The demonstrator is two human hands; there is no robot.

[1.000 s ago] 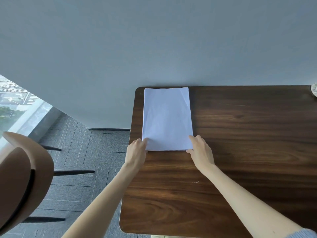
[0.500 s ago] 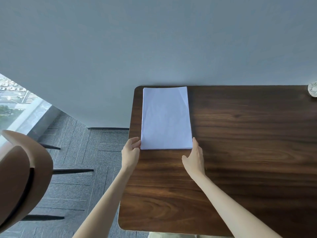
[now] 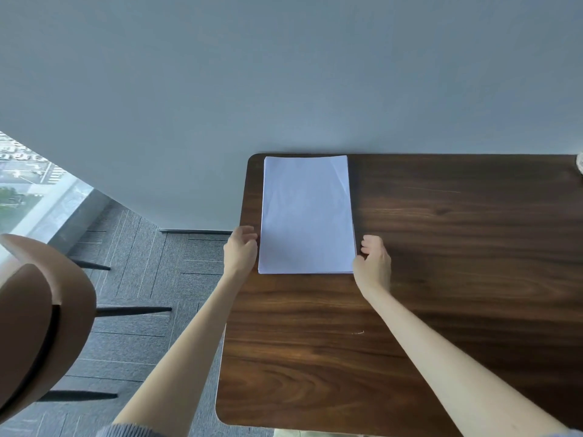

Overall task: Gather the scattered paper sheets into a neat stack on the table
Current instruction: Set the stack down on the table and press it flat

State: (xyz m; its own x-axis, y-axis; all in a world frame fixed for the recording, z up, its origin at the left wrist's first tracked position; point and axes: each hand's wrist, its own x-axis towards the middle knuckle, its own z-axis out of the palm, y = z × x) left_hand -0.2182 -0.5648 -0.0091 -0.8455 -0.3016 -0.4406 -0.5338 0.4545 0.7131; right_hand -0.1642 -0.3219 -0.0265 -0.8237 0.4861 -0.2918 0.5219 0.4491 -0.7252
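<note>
By a grey wall (image 3: 284,74), the paper stack (image 3: 307,216) lies on the worktop (image 3: 457,279) between left hand (image 3: 241,250) and right hand (image 3: 373,261), each loosely curled against a long edge, gripping nothing. Light, limp, slippery sheets, probably best squared from the sides.

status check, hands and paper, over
Left hand, right hand at paper stack side edges, gripping nothing. Stack flat, squared, on table, far left corner. No loose sheets seen.

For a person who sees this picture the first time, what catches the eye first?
The white paper stack stands out most, lying on the far left corner of the dark wooden table. The left hand and right hand flank its near end, one at each side edge. A brown chair fills the lower left.
</note>
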